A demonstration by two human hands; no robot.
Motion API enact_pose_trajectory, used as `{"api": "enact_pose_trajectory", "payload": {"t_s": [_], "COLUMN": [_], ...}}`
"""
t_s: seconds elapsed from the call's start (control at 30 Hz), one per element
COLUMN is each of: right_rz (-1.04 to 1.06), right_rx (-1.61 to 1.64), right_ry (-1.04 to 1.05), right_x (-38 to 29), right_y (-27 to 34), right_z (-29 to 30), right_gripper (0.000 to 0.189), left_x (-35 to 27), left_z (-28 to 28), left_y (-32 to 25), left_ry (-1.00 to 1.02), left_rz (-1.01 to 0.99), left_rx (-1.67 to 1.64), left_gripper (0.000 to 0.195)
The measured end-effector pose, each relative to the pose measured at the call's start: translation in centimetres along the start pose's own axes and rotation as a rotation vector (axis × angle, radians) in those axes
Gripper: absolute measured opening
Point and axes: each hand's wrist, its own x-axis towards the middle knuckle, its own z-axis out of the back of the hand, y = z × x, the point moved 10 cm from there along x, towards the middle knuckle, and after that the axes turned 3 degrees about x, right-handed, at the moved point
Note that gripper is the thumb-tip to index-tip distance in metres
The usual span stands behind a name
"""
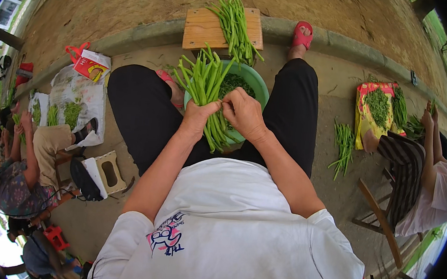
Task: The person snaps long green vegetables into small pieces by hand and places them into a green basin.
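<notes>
My left hand [198,117] grips a thick bundle of green vegetable stems [205,79] above the near side of a green plastic basin [261,87]. Beside the left thumb, my right hand [243,111] has its thumb and forefinger pinched together at the bundle's edge; whether a small piece is between them is hidden. Loose green leaves [234,85] lie inside the basin. Just beyond it, a second pile of long stems [236,27] rests across a wooden stool [202,28], some ends hanging over its near edge.
A low kerb [349,44] runs behind the stool. At left are a white woven sack [78,97] with greens, a folding step stool [111,173] and seated people. At right, stems [343,145] lie on the ground near a red and yellow bag [360,108] and another seated person.
</notes>
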Motion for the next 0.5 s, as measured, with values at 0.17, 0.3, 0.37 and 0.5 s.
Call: {"api": "enact_pose_trajectory", "payload": {"t_s": [0.17,0.3,0.37,0.5], "right_rz": [-0.024,-0.174,-0.266,-0.285], "right_rx": [0.018,0.078,0.074,0.324], "right_ry": [-0.089,-0.106,-0.043,0.136], "right_x": [0.1,0.0,-0.4,-0.9], "right_y": [-0.2,-3.2,-4.4,-5.3], "right_z": [1.1,1.6,0.9,-1.7], "right_gripper": [0.015,0.018,0.019,0.022], "left_x": [0.2,0.2,0.0,0.0], "left_z": [0.6,1.1,1.2,0.8], "left_y": [0.6,-0.3,-0.5,-0.8], "left_ry": [-0.04,-0.095,-0.111,-0.083], "left_rz": [0.081,0.048,0.037,0.016], "left_rx": [-0.098,-0.06,-0.018,-0.009], "left_gripper": [0.025,0.028,0.029,0.03]}}
